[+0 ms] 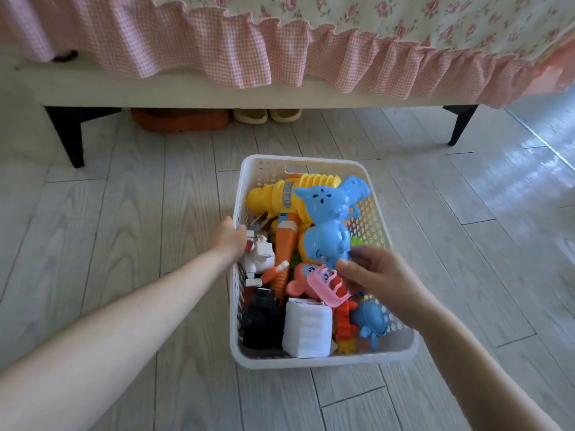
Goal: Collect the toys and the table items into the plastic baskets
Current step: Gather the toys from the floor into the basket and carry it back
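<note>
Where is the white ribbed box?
In the head view, the white ribbed box lies in the basket at its near end, between a black toy on its left and an orange toy.

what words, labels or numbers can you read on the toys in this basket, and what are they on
None can be read in the white basket.
Yellow toy: lettering on its blue band, too blurred to read.
White box: small dark print at its top edge, too small to read.
Blue toy in the right hand: face marks only, no words.
</note>
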Tool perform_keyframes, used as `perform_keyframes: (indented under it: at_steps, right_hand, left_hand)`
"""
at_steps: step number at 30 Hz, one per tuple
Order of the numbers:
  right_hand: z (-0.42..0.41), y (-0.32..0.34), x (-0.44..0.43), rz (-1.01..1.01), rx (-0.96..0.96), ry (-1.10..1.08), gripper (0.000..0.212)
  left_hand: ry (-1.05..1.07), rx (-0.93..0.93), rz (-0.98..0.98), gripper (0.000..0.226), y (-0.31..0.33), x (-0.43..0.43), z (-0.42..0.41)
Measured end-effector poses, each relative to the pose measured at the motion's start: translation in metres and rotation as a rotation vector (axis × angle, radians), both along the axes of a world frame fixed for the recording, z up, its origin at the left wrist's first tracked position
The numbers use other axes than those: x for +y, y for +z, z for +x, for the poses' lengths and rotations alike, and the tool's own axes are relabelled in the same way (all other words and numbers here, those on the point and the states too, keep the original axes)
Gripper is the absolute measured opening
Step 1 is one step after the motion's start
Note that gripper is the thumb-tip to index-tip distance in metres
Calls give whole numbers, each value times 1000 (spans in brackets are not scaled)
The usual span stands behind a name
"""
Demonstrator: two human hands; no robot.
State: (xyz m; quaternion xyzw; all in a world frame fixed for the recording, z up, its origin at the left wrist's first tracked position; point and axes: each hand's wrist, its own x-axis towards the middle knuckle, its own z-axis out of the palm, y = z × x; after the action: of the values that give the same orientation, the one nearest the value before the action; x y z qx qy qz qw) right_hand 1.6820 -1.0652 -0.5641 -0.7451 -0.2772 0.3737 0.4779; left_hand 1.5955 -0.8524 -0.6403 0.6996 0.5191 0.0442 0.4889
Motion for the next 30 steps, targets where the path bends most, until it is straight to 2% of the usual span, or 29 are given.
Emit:
perform_keyframes:
  at_steps: [2,5,10,12,18,20,22,23,26,30]
  right_hand:
    - [-24,-4,5,-127,-16,184,22]
    - [-47,-14,14,-303,-99,350,16]
    - [-49,-17,25,-384,-155,297,20]
    - [-40,-21,28,-424,-238,285,22]
    - [-11,-25,36,-669,-394,481,38]
    - [-10,-20,41,-663,-583,402,40]
    - [-12,-18,47,-544,-771,242,36]
    - [-14,-19,50,-504,-832,232,42]
    - [-19,-35,54,-504,-827,357,51]
    - [-20,-61,51,-515,-738,381,52]
  left_hand:
    - [-12,-8,-30,41,3,-1,-4]
    - [-12,-13,-81,49,6,-3,-7]
    - [-17,-18,-88,52,5,-3,-10]
    - [-20,-21,-84,52,5,-2,-10]
    - [-31,-14,-76,52,1,-1,-8]
    - [-30,-12,-74,52,0,0,-8]
    - [-35,0,-66,51,-1,1,-9]
    - [-37,2,-61,50,-2,2,-10]
    - [-32,0,-66,50,-2,1,-11]
    - [-23,3,-51,53,-4,0,-9]
